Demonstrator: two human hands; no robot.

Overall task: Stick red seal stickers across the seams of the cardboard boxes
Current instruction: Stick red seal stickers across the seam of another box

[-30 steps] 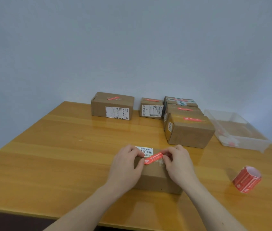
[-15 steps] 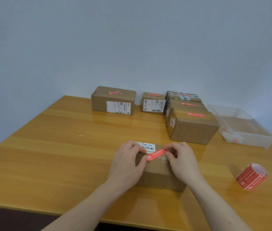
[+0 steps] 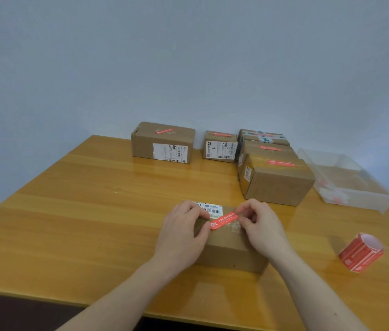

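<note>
Pinching the long red paper sticker [image 3: 225,219] low in the middle of the frame, my right hand [image 3: 263,225] lays it over the brown cardboard box [image 3: 226,247]; my left hand [image 3: 181,232] grips that box.

One cardboard box [image 3: 226,247] sits near the table's [image 3: 69,223] front edge; five sealed boxes [image 3: 277,180] line the back edge; a sticker roll [image 3: 360,252] lies right.
</note>
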